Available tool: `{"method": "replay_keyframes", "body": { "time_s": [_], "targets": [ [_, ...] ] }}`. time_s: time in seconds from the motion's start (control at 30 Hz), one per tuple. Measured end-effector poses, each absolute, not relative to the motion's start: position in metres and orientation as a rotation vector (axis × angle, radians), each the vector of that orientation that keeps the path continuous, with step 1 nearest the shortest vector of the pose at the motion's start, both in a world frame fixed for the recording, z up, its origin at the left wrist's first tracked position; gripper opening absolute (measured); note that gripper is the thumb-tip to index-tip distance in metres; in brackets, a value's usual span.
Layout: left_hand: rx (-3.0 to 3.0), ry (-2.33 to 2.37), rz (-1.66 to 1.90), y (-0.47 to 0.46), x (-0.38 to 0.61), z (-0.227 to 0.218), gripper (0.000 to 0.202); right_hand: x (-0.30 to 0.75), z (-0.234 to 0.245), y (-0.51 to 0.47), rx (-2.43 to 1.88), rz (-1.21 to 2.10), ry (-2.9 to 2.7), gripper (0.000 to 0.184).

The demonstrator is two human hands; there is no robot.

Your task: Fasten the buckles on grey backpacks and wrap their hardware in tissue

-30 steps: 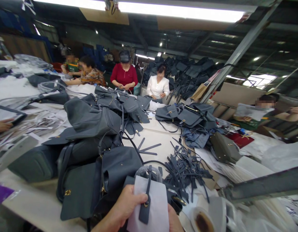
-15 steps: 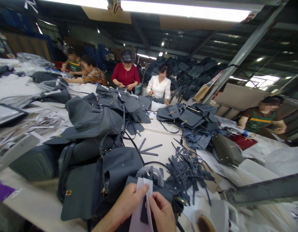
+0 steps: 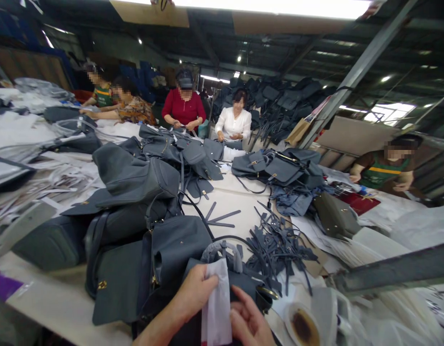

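Observation:
My left hand [image 3: 198,290] pinches a strip of white tissue-like paper [image 3: 217,307] between thumb and fingers, low in the middle of the head view. The paper stands upright in front of a dark blue-grey bag [image 3: 241,284] whose looped handle [image 3: 222,250] is wrapped in clear film. Beside the paper's right edge is my right hand [image 3: 249,315], its index finger raised apart from the thumb. Its thumb lies close against that edge; whether it touches cannot be made out. A small red patch shows at the paper's bottom end. Whatever lies behind the paper is hidden.
More dark bags [image 3: 135,175] are heaped to the left. Loose straps [image 3: 276,250] lie piled on the right, with several single strips [image 3: 222,218] on the white table. A cup of brown liquid [image 3: 304,326] stands near my right hand. Several co-workers sit or stand beyond.
The paper, earlier folded open around a dark piece, now lies flat across it and hides it. My right hand has let go of the paper's edge and moved slightly right and down.

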State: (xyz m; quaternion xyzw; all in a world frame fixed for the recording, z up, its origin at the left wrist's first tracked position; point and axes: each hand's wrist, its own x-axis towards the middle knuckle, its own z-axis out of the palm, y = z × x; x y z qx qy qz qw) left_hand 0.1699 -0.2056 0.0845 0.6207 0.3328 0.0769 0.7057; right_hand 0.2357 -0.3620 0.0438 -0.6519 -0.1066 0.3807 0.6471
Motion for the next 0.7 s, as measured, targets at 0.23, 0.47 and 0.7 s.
{"method": "replay_keyframes", "body": {
  "time_s": [0.23, 0.47, 0.7],
  "targets": [
    [1.376, 0.701, 0.208, -0.209, 0.17, 0.091, 0.014, 0.252, 0.068, -0.326, -1.514, 0.884, -0.414, 0.036],
    [1.169, 0.501, -0.022, -0.197, 0.16, 0.107, 0.027, 0.243, 0.063, -0.322, -1.401, 0.82, -0.39, 0.03],
    [1.146, 0.581, -0.006, -0.197, 0.171, 0.1, 0.018, 0.238, 0.065, -0.324, -1.308, 0.808, -0.4, 0.037]
  ]
}}
